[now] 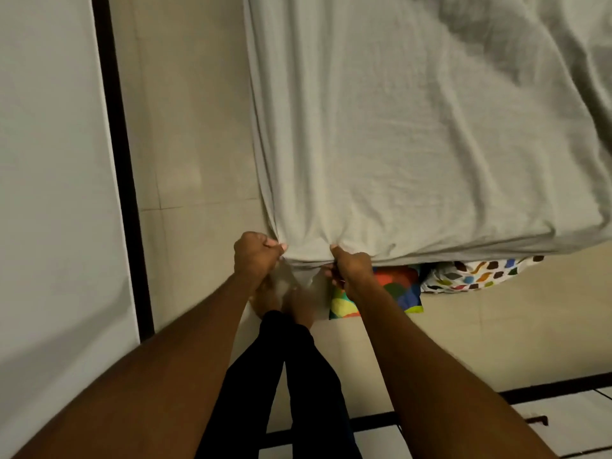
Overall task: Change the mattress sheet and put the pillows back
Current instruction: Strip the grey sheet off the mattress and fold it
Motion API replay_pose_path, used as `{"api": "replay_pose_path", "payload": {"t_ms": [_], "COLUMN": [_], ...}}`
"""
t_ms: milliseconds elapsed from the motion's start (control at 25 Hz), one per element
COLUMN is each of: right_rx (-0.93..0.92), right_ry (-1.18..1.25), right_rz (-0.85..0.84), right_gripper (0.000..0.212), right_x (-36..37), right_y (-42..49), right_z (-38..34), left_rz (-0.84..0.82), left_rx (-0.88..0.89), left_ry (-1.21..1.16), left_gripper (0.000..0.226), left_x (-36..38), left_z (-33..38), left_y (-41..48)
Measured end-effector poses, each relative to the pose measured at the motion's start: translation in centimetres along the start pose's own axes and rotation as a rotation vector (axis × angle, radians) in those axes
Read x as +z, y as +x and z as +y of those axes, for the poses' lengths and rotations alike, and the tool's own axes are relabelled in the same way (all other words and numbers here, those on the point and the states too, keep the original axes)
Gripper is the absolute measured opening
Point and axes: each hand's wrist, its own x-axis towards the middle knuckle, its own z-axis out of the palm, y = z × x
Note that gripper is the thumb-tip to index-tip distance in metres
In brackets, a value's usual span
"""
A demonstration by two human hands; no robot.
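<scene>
1. The step in hand looks like fitting the sheet point(414, 127) over the near corner of the mattress; done well, both hands should pull evenly down and under, keeping the cloth taut so the creases running up the bed flatten.
2. The left hand point(255, 255) has its fingers clamped on a gathered fold at the corner; the right hand point(351, 270) grips the hem just beside it, thumb on top.
3. The sheet lies spread over the bed, beyond both fists; two bright patterned pillows point(397, 289) lie on the floor point(198, 144), partly under its overhang.
</scene>
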Motion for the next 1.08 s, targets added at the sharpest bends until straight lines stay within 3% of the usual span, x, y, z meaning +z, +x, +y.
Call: {"api": "replay_pose_path", "payload": {"t_ms": [160,400,640,720,840,1080], "right_rx": [-0.172,-0.330,-0.486,-0.487,-0.371,-0.202], "right_ry": [-0.050,0.108,0.148,0.186,0.153,0.038], "right_rz": [0.071,0.079,0.134,0.176,0.293,0.430], "right_gripper": [0.082,0.039,0.037,0.037,0.036,0.060], "right_x": [-1.1,-7.2,-10.7,-11.3,-12.8,-14.1], "right_y": [-1.5,-17.6,-27.6,-28.8,-28.1,-25.2], "right_z": [1.3,-6.9,-11.5,-11.9,-11.0,-9.0], "left_rz": [-0.019,-0.078,0.015,0.009,-0.168,-0.418], "left_rx": [0.029,0.273,0.508,0.524,0.453,0.225], "left_ry": [-0.095,-0.232,-0.304,-0.226,0.005,0.407], "left_gripper": [0.019,0.018,0.021,0.031,0.044,0.021], "left_x": [-3.2,-9.3,-13.9,-14.7,-14.1,-14.7], "left_z": [3.3,13.8,21.5,22.3,22.2,16.8], "left_y": [-5.3,-16.3,-23.8,-24.6,-24.8,-23.2]}}
